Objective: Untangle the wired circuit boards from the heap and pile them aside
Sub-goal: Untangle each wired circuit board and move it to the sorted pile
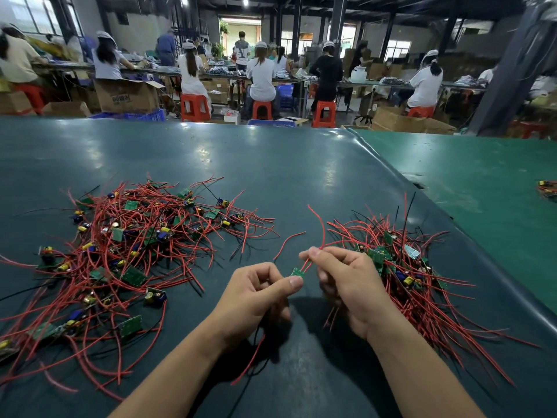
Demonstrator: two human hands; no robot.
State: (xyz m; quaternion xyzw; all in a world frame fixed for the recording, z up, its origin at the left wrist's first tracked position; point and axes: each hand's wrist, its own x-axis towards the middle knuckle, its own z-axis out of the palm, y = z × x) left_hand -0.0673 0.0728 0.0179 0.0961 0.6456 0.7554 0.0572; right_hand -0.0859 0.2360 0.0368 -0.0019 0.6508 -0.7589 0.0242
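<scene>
A tangled heap (129, 245) of small green circuit boards with red and black wires spreads over the left of the dark green table. A second pile (401, 267) of the same boards lies to the right. Between them my left hand (256, 297) pinches a small green circuit board (297, 273) by its edge, with more wires hanging below its palm. My right hand (346, 279) pinches the board's two red wires (319, 224) just above it; they arc up and away.
The table (271, 164) carries a lighter green mat (482, 176) on the right with a few more boards (547, 190) at its far edge. Beyond the table, people sit on red stools (196, 107) at benches among cardboard boxes.
</scene>
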